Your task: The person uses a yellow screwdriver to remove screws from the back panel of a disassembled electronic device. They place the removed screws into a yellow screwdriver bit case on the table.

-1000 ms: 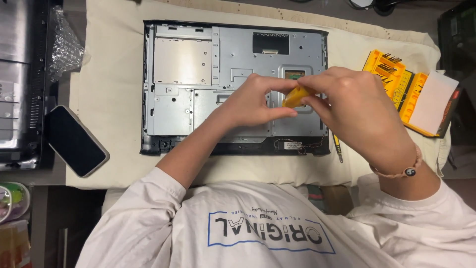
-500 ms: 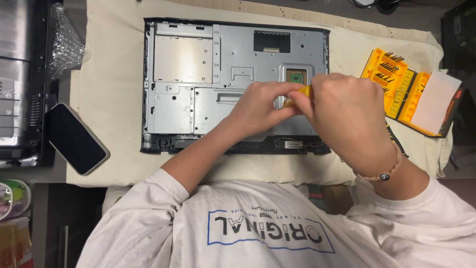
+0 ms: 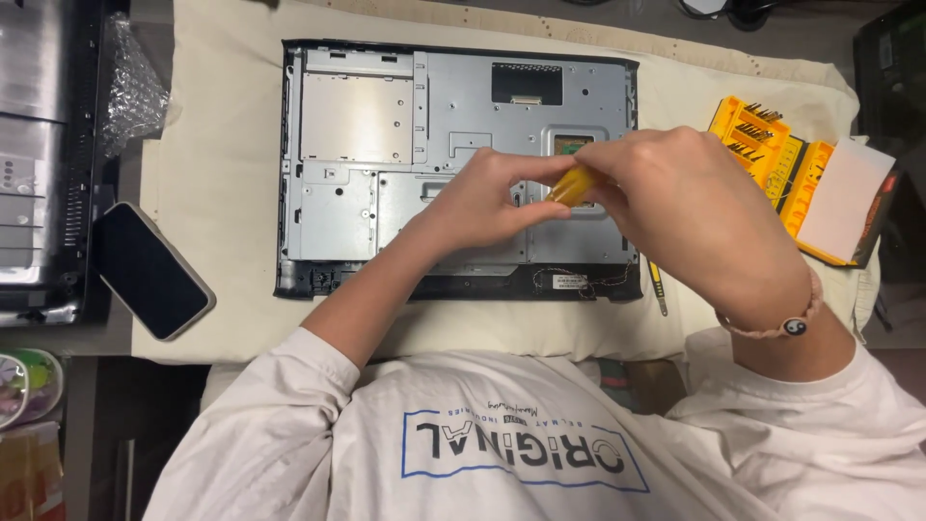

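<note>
Both in one grip on the yellow screwdriver handle (image 3: 576, 184): right hand (image 3: 690, 212) wrapped around it, left hand (image 3: 492, 198) pinching its near end, over the right middle of the grey metal chassis (image 3: 386, 145). Best kept upright, pressed firmly, turned slowly to spare the screw head. Lying on a beige cloth (image 3: 222, 164) over the tabletop; orange bit case (image 3: 762, 154) right, phone (image 3: 149, 270) left.

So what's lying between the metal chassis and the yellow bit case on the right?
In the head view, only a slim screwdriver lies on the cream cloth between the chassis and the bit case; the right hand hides part of that stretch.
</note>
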